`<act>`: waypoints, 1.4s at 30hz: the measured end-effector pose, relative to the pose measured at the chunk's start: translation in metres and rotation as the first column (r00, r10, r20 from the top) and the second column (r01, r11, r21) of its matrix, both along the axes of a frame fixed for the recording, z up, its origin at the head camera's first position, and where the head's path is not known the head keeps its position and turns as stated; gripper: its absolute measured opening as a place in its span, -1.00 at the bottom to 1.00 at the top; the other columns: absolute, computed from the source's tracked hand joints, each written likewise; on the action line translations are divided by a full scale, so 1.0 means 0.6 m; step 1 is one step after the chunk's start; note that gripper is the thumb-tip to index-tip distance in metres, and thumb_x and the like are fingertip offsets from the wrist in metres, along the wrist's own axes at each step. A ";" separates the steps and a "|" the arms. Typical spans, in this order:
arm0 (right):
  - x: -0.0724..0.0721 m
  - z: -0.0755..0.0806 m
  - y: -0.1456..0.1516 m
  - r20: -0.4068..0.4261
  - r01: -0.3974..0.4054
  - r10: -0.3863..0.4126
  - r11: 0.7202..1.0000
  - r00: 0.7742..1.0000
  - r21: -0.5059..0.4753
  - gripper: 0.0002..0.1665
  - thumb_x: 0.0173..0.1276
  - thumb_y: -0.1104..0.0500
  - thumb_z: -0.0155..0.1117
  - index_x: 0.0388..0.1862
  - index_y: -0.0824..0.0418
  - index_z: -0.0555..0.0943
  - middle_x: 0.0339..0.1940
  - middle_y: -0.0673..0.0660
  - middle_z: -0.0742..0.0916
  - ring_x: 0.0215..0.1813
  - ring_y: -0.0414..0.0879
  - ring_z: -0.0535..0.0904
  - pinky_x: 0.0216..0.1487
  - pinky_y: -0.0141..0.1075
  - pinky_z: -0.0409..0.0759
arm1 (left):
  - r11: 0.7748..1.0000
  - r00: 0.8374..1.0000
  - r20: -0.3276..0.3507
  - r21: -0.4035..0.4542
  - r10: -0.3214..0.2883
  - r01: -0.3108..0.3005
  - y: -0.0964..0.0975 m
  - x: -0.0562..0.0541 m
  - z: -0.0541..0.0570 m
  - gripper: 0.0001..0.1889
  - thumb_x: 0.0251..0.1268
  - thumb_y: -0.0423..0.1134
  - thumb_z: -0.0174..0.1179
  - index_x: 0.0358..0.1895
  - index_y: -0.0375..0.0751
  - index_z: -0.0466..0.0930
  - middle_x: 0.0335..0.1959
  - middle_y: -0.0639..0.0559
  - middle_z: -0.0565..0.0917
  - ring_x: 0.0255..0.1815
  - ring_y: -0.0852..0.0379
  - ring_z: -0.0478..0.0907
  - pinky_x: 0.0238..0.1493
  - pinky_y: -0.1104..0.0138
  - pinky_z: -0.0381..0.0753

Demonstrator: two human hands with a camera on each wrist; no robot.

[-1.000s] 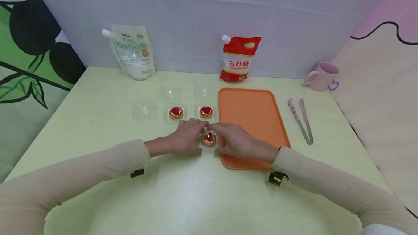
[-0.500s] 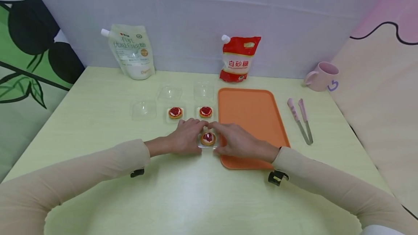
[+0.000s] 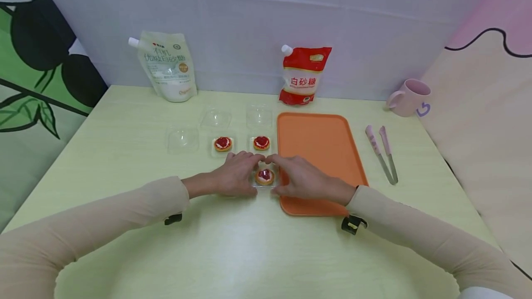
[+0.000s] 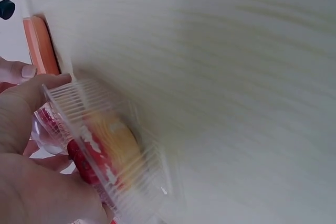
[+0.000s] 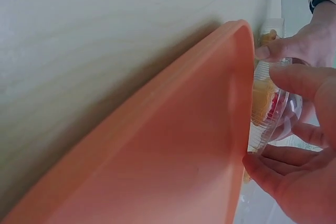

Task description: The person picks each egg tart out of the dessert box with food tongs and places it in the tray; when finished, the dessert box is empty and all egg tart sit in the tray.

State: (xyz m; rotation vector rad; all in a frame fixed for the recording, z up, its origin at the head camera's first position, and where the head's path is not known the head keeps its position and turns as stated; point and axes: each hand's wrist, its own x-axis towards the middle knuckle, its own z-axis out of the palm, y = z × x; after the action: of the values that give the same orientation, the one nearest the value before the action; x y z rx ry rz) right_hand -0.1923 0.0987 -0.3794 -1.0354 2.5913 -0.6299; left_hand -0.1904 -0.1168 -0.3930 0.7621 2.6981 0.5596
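My left hand [image 3: 238, 176] and right hand [image 3: 305, 180] face each other in the head view, holding a clear plastic tart box [image 5: 261, 136] between thumbs and fingers. Inside it sits a small round tart [image 3: 264, 177] with a red and white top. A domed clear lid [image 5: 295, 109] is over this tart in the right wrist view. Close beside my left hand, the left wrist view shows another ribbed clear base [image 4: 84, 95] with a tart [image 4: 115, 145] in it; my left hand hides it in the head view. Two more tarts [image 3: 222, 144] [image 3: 261, 142] sit behind in clear bases.
An orange tray [image 3: 317, 137] lies under and beyond my right hand. Three clear lids [image 3: 183, 140] rest at the back left. Two pink-handled knives [image 3: 382, 153] and a pink mug [image 3: 410, 97] are at right. A pale pouch [image 3: 168, 66] and a red pouch [image 3: 305, 76] stand behind.
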 end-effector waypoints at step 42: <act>-0.015 0.007 0.006 0.016 -0.130 0.132 0.987 0.991 -0.090 -0.24 0.32 -0.01 0.42 0.44 0.06 0.37 -0.47 -0.03 0.57 -0.51 -0.16 0.41 -0.42 -0.35 0.38 | 1.000 1.000 0.008 0.024 -0.014 0.013 -0.001 0.001 0.001 -0.16 -0.04 -0.03 0.55 0.34 -0.16 0.37 -0.11 0.02 0.60 0.02 0.02 0.43 0.00 0.14 0.25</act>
State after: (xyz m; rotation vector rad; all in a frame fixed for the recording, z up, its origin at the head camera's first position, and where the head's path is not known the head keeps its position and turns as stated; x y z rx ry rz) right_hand -0.2015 0.1025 -0.3752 -1.2083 2.4719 -0.7248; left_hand -0.1898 -0.1175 -0.3927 0.7821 2.6815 0.5918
